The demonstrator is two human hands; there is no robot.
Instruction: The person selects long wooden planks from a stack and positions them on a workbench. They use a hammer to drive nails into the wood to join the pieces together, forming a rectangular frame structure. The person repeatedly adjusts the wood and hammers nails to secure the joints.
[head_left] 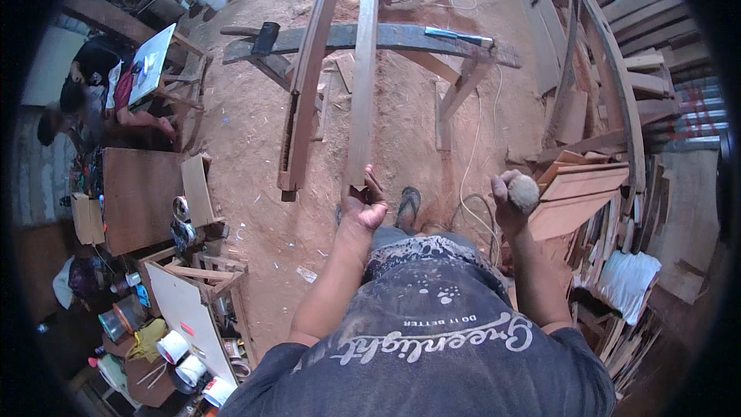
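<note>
My left hand [365,206] is at the near end of a long, pale wooden beam [363,100], its fingers curled up along the end and right side. The beam runs away from me across a low wooden trestle [340,37]. Beside it on the left lies a second, redder beam [307,100] with a slot cut near its close end. Held out to the right, my right hand [505,205] grips a round, tan, rough-looking piece [524,194]; its exact kind I cannot make out.
A dark-headed mallet [265,37] and a blue-and-silver tool [458,35] lie on the trestle. Stacked boards [583,189] lean at the right. Cords [472,154] trail over the dirt floor. At the far left a person [96,81] is beside a white-topped table [152,62].
</note>
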